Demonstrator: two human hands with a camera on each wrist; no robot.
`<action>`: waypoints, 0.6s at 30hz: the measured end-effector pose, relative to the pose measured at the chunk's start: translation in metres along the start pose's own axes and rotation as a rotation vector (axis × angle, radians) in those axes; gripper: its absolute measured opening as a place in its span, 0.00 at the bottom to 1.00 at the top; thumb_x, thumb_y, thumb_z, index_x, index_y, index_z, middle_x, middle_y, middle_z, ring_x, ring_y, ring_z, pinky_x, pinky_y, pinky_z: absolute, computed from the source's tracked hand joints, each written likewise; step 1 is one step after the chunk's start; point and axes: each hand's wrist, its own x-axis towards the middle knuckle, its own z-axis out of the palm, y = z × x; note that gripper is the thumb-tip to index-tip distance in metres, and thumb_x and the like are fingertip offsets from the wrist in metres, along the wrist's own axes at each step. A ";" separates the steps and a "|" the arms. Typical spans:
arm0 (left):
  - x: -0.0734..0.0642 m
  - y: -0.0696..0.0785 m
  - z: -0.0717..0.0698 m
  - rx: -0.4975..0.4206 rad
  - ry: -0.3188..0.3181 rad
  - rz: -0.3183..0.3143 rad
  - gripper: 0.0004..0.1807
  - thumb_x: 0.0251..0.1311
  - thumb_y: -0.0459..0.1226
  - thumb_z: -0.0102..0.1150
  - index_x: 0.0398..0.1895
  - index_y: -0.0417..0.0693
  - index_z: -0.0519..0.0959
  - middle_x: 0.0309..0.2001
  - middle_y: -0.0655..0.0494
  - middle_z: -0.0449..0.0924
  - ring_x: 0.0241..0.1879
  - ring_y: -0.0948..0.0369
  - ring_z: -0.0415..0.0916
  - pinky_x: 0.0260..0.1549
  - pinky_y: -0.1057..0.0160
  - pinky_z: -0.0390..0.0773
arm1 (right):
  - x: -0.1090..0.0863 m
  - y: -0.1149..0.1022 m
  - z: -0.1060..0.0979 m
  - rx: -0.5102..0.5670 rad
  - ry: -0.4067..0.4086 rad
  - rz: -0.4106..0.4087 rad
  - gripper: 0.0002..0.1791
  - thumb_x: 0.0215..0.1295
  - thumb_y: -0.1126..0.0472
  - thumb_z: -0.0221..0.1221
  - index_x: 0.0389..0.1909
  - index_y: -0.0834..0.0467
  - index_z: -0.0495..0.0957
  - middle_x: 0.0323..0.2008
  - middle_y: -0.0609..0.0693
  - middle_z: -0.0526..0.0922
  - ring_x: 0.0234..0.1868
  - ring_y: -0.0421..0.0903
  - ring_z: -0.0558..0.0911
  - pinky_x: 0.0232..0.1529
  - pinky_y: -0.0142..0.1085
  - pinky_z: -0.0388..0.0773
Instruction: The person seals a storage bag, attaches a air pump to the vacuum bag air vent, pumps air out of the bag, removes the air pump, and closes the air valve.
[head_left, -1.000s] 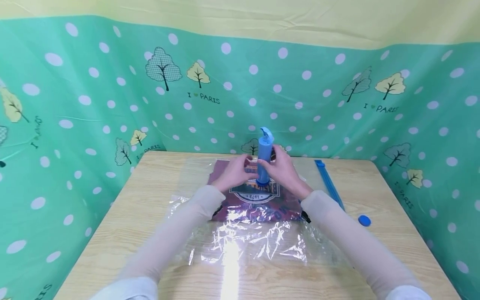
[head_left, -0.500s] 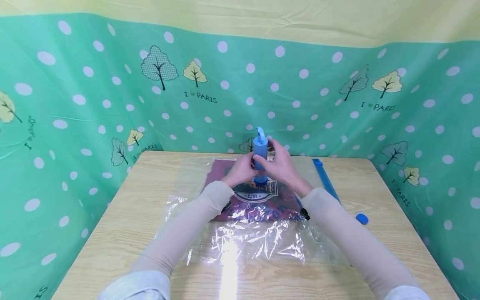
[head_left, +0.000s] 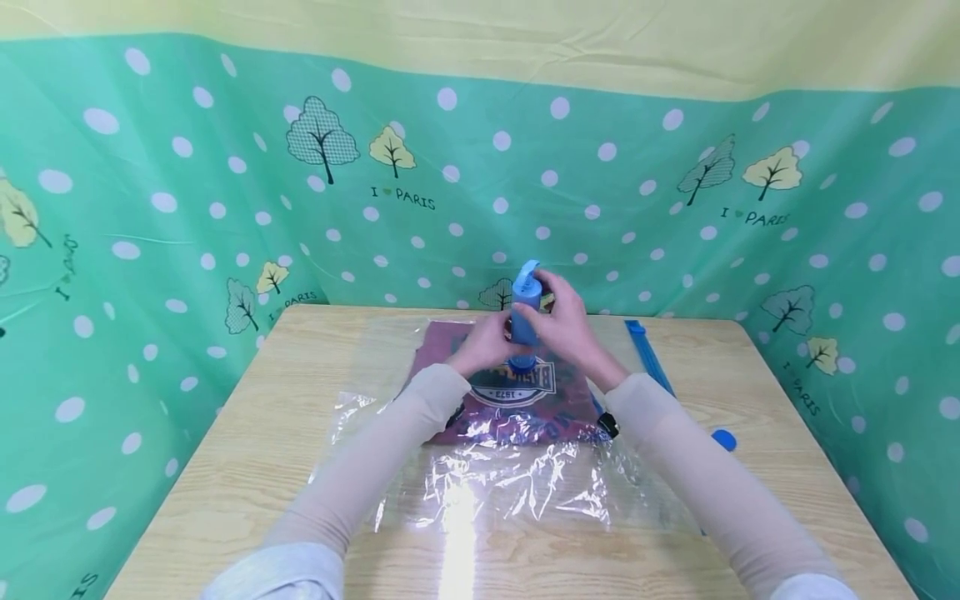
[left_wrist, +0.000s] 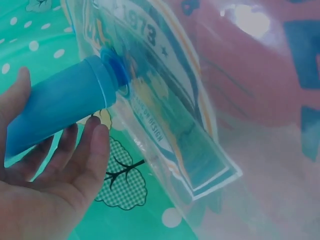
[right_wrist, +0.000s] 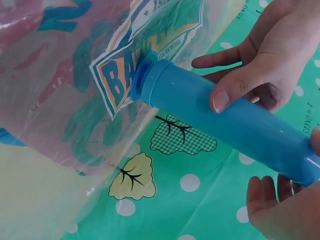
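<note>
A blue cylindrical hand pump (head_left: 527,292) with a hooked handle on top stands nearly upright on a transparent plastic bag (head_left: 420,504). Its lower end meets a round blue valve (right_wrist: 145,75) on the bag. Inside the bag lies folded maroon fabric (head_left: 498,427) with a printed badge. My left hand (head_left: 486,343) holds the pump's lower body, thumb on one side and loosely bent fingers on the other. Higher up, my right hand (head_left: 566,323) grips the pump near its handle end. In the right wrist view, the right fingers (right_wrist: 262,200) curl under the cylinder.
A long blue strip (head_left: 649,360) lies on the wooden table (head_left: 277,400), right of the bag. Nearer me is a round blue cap (head_left: 723,440). A small black piece (head_left: 608,425) sits by the right forearm. Polka-dot curtain (head_left: 435,150) surrounds the table's back and sides.
My left hand has moved right and closed onto the pump. The pump's handle now faces a different way, as if twisted. The right hand stays at its upper part.
</note>
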 end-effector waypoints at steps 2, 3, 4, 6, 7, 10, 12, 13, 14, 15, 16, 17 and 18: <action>0.001 0.000 0.002 -0.011 0.005 0.001 0.36 0.62 0.42 0.77 0.70 0.41 0.74 0.57 0.44 0.84 0.53 0.51 0.84 0.53 0.56 0.83 | 0.000 0.001 0.000 -0.026 0.010 -0.004 0.37 0.69 0.56 0.71 0.73 0.63 0.68 0.58 0.60 0.77 0.57 0.54 0.77 0.53 0.51 0.79; 0.001 0.001 0.002 -0.015 0.007 0.001 0.36 0.61 0.43 0.78 0.70 0.41 0.74 0.57 0.44 0.84 0.53 0.51 0.84 0.53 0.55 0.83 | -0.001 0.002 0.000 -0.032 0.009 -0.002 0.38 0.69 0.55 0.72 0.74 0.63 0.68 0.58 0.60 0.77 0.57 0.54 0.77 0.54 0.50 0.79; 0.001 0.001 0.003 -0.018 0.007 -0.001 0.35 0.61 0.43 0.78 0.69 0.41 0.75 0.57 0.44 0.84 0.54 0.51 0.84 0.54 0.55 0.83 | -0.001 0.002 0.000 -0.028 0.002 -0.003 0.38 0.69 0.54 0.71 0.74 0.63 0.68 0.59 0.60 0.77 0.58 0.55 0.77 0.54 0.51 0.79; 0.002 0.002 0.003 -0.025 0.004 -0.003 0.34 0.62 0.42 0.78 0.68 0.41 0.76 0.58 0.44 0.84 0.55 0.50 0.84 0.55 0.54 0.82 | -0.002 0.002 -0.002 -0.004 -0.019 0.000 0.38 0.71 0.55 0.69 0.76 0.62 0.65 0.61 0.61 0.76 0.60 0.56 0.76 0.56 0.54 0.78; 0.002 0.003 0.003 -0.029 0.003 -0.005 0.33 0.62 0.42 0.77 0.68 0.41 0.76 0.58 0.44 0.84 0.55 0.50 0.84 0.56 0.54 0.82 | -0.002 0.001 -0.003 0.009 -0.030 0.002 0.38 0.72 0.56 0.68 0.77 0.62 0.64 0.63 0.62 0.76 0.62 0.57 0.76 0.58 0.56 0.78; 0.001 0.004 0.004 -0.044 -0.003 -0.018 0.32 0.62 0.42 0.77 0.66 0.41 0.77 0.58 0.44 0.84 0.55 0.50 0.84 0.56 0.54 0.82 | -0.004 -0.001 -0.006 0.040 -0.058 0.004 0.36 0.75 0.60 0.64 0.78 0.63 0.62 0.68 0.65 0.75 0.66 0.60 0.75 0.60 0.59 0.77; 0.001 0.005 0.004 -0.056 -0.001 -0.026 0.31 0.63 0.41 0.77 0.66 0.40 0.77 0.58 0.43 0.84 0.55 0.50 0.84 0.55 0.54 0.83 | -0.005 -0.002 -0.007 0.027 -0.062 -0.006 0.35 0.76 0.62 0.63 0.78 0.64 0.63 0.69 0.66 0.74 0.66 0.61 0.76 0.59 0.57 0.78; 0.000 0.005 0.004 -0.062 0.001 -0.027 0.31 0.62 0.41 0.77 0.66 0.39 0.77 0.57 0.43 0.84 0.54 0.49 0.84 0.55 0.54 0.83 | -0.005 -0.003 -0.007 0.018 -0.059 -0.013 0.33 0.76 0.63 0.63 0.77 0.64 0.64 0.68 0.66 0.75 0.65 0.60 0.76 0.58 0.56 0.79; 0.000 0.005 0.004 -0.067 0.002 -0.027 0.31 0.63 0.41 0.77 0.66 0.39 0.77 0.57 0.42 0.85 0.54 0.49 0.85 0.55 0.54 0.83 | -0.005 -0.003 -0.006 0.010 -0.051 -0.019 0.33 0.75 0.63 0.64 0.76 0.65 0.65 0.67 0.66 0.76 0.64 0.60 0.77 0.57 0.55 0.79; -0.001 0.004 0.004 -0.072 0.003 -0.025 0.31 0.63 0.40 0.76 0.65 0.38 0.77 0.57 0.42 0.85 0.54 0.49 0.85 0.54 0.54 0.83 | -0.004 -0.003 -0.006 0.000 -0.040 -0.025 0.32 0.75 0.63 0.64 0.74 0.66 0.67 0.65 0.65 0.77 0.63 0.60 0.78 0.56 0.54 0.80; -0.001 0.004 0.004 -0.074 0.004 -0.021 0.31 0.63 0.40 0.76 0.65 0.38 0.77 0.57 0.42 0.85 0.54 0.49 0.85 0.54 0.53 0.83 | -0.004 -0.004 -0.005 -0.013 -0.027 -0.027 0.31 0.74 0.63 0.66 0.73 0.66 0.69 0.63 0.65 0.79 0.61 0.59 0.78 0.55 0.52 0.80; -0.001 0.004 0.004 -0.077 0.004 -0.020 0.31 0.63 0.40 0.76 0.65 0.38 0.77 0.56 0.42 0.85 0.54 0.49 0.85 0.54 0.54 0.83 | -0.004 -0.004 -0.004 -0.022 -0.014 -0.024 0.30 0.73 0.63 0.67 0.71 0.66 0.70 0.61 0.64 0.79 0.60 0.58 0.79 0.55 0.52 0.80; -0.002 0.004 0.004 -0.078 0.005 -0.015 0.30 0.63 0.40 0.76 0.65 0.38 0.77 0.57 0.42 0.85 0.54 0.49 0.85 0.54 0.53 0.83 | -0.003 -0.004 -0.003 -0.030 -0.001 -0.018 0.30 0.71 0.62 0.68 0.70 0.66 0.72 0.59 0.63 0.80 0.58 0.57 0.79 0.54 0.52 0.80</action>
